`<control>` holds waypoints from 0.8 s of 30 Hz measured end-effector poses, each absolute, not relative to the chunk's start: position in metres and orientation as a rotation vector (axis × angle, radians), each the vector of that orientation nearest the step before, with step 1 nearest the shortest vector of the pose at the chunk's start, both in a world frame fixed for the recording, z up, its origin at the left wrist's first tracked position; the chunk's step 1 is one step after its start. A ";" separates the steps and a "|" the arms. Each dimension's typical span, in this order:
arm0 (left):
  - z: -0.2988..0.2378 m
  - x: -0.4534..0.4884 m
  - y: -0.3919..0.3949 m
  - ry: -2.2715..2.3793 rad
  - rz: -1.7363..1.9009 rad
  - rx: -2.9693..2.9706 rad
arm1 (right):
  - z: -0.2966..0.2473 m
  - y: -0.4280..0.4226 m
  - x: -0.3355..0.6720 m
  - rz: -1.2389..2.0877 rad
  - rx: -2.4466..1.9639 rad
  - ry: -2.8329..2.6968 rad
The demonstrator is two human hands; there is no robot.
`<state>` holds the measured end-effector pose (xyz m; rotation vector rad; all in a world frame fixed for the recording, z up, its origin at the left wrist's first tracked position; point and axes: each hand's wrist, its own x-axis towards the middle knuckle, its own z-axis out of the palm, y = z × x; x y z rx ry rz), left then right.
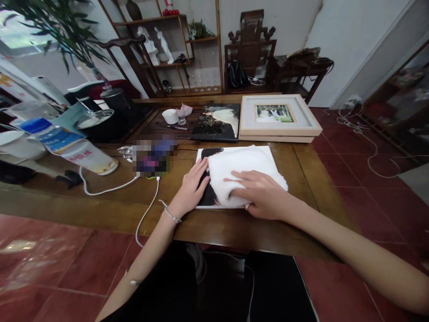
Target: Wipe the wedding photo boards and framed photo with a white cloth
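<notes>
A flat picture panel (207, 197) with a white edge and a dark printed area lies on the wooden table before me. Much of it is covered by a fluffy white cloth (248, 163). My left hand (195, 184) rests flat on the panel's left side, fingers stretched out beside the cloth. From the right, my right hand (263, 192) presses down on the cloth, its fingers bent into a fold and gripping it. The part of the picture under the cloth is hidden.
Behind the panel lie a dark picture (214, 123) and a light wooden photo frame (248, 127). A plastic bottle (72, 147) lies to the left, near white cables (147, 214) and a blurred-out item (154, 156). A white cup (170, 116) stands further back.
</notes>
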<state>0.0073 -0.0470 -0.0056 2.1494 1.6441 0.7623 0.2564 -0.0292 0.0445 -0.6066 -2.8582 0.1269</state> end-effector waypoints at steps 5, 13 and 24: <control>-0.006 0.008 -0.047 1.648 0.778 2.145 | 0.041 -0.004 0.261 0.012 -0.876 -2.780; -0.006 0.008 -0.047 1.645 0.774 2.147 | 0.038 -0.007 0.262 -0.045 -0.875 -2.796; -0.006 0.006 -0.046 1.621 0.762 2.165 | 0.037 -0.023 0.255 0.117 -0.417 -2.868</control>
